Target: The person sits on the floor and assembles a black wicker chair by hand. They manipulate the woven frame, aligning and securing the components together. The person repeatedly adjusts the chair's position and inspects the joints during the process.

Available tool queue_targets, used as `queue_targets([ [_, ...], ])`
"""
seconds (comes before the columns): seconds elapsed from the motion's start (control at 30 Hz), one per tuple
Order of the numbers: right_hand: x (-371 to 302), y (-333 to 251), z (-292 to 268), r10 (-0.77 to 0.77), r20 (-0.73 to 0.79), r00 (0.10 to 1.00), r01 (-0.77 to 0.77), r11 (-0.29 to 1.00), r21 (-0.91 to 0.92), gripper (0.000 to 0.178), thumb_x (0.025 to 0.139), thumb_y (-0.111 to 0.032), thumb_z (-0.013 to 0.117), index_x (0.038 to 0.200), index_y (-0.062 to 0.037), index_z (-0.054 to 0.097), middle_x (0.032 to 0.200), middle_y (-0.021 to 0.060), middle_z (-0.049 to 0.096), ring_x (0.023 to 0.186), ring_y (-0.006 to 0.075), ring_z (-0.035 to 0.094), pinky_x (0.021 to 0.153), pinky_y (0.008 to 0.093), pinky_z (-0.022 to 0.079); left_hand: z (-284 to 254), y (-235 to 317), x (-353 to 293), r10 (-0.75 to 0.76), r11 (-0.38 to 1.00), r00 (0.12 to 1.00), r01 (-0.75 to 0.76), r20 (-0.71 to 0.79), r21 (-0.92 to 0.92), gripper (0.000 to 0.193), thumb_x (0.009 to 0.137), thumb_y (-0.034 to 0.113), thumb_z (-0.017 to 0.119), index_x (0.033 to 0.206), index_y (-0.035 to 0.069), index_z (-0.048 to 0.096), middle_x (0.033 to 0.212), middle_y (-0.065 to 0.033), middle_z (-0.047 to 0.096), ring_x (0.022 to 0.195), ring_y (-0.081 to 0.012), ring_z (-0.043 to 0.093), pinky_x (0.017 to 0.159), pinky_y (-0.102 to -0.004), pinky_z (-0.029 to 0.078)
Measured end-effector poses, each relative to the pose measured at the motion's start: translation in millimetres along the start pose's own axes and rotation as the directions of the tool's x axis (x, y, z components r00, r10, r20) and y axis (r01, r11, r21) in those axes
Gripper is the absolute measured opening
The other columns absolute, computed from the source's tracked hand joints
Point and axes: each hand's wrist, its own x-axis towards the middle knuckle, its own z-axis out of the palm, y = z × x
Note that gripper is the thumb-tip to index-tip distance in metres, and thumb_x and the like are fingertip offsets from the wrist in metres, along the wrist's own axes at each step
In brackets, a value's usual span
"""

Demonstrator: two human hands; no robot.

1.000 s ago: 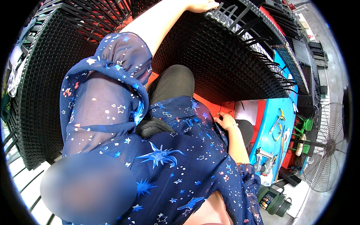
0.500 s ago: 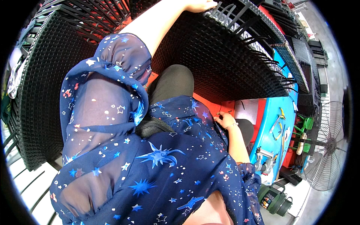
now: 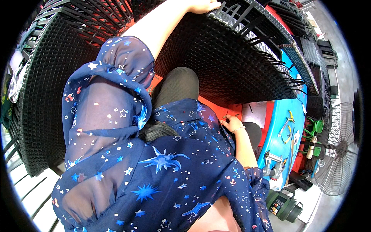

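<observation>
In the head view nothing has shifted since before: the left hand [image 3: 203,5], half cut off, grips the top rim of the black woven frame [image 3: 232,58], while the right hand [image 3: 232,123] rests loosely curled beneath it, grip unclear.

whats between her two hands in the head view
In the head view, black woven wicker panel spans between the left hand on its top rim and the right hand low by the orange surface.
</observation>
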Motion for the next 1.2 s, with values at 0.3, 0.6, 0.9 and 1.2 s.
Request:
queue_targets([
  [0.3, 2, 3, 3, -0.008, 0.011, 1.0, 0.008, 1.0, -0.005, 0.05, 0.086, -0.045, 0.069, 0.116, -0.0052, 0.069, 0.1, 0.0191, 0.073, 0.099, 0.0359, 0.068, 0.088, 0.0437, 0.052, 8, -8, 4, 0.029, 0.999, 0.999, -0.029, -0.019, 0.027, 0.054, 0.102, 0.048, 0.03, 0.114, 0.015, 0.071, 0.126, -0.0108, 0.067, 0.122, -0.0354, 0.059, 0.108, -0.0459, 0.042],
  [0.6, 0, -4, 1, 0.015, 0.026, 1.0, -0.016, 1.0, 0.008, 0.051, 0.087, -0.045, 0.069, 0.117, -0.0041, 0.069, 0.101, 0.0194, 0.073, 0.101, 0.0358, 0.068, 0.089, 0.0434, 0.052, 4, -4, 3, 0.05, 0.994, 0.998, -0.053, 0.038, 0.093, 0.051, 0.102, 0.044, 0.031, 0.11, 0.014, 0.071, 0.124, -0.0137, 0.067, 0.118, -0.0379, 0.06, 0.106, -0.0467, 0.043],
  [0.9, 1, 13, 10, -0.071, -0.058, 0.996, 0.071, 0.997, 0.001, 0.046, 0.085, -0.042, 0.073, 0.11, -0.0036, 0.071, 0.096, 0.0225, 0.072, 0.092, 0.0374, 0.07, 0.083, 0.045, 0.054, 12, 19, -19, -0.233, 0.965, 0.954, 0.251, -0.188, 0.074, 0.055, 0.093, 0.059, 0.039, 0.104, 0.023, 0.078, 0.107, -0.0085, 0.075, 0.103, -0.0294, 0.07, 0.094, -0.0435, 0.054],
  [1.2, 10, 22, 11, -0.128, -0.091, 0.988, 0.13, 0.991, 0.025, 0.042, 0.085, -0.035, 0.075, 0.111, -0.0016, 0.071, 0.092, 0.0241, 0.071, 0.089, 0.0381, 0.07, 0.082, 0.0432, 0.054, 20, 13, -17, -0.194, 0.964, 0.943, 0.234, -0.27, 0.124, 0.049, 0.092, 0.056, 0.045, 0.091, 0.021, 0.08, 0.096, -0.0048, 0.076, 0.094, -0.0265, 0.071, 0.087, -0.0396, 0.054],
])
